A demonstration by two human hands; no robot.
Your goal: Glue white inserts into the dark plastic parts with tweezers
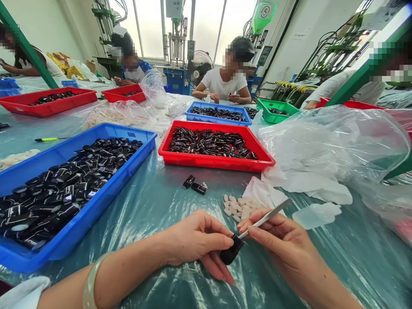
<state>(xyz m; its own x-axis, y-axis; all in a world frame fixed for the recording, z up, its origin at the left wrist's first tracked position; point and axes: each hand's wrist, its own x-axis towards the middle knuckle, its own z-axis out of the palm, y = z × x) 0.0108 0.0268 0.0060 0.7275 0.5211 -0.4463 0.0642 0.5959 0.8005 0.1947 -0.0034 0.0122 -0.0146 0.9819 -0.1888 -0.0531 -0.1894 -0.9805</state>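
Between the thumb and fingers of my left hand point(206, 240) is a small glossy black plastic part point(231, 251). My right hand point(283, 240) grips a pair of metal tweezers point(272, 213) like a pen, and their tip touches the upper end of the black part. Just beyond my hands lies a pile of small whitish oval pieces point(236, 207). Two more black parts point(198, 188) rest on the plastic-covered table, one with a whitish bit at its end. What the tweezer tip does at the part is too small to tell.
A blue tray point(128, 175) heaped with black parts stands at left. Ahead is a red tray point(219, 162), also full. Clear plastic bags point(334, 141) and a translucent bottle point(317, 215) lie at right. Across the table sit co-workers point(225, 81) beside more trays.
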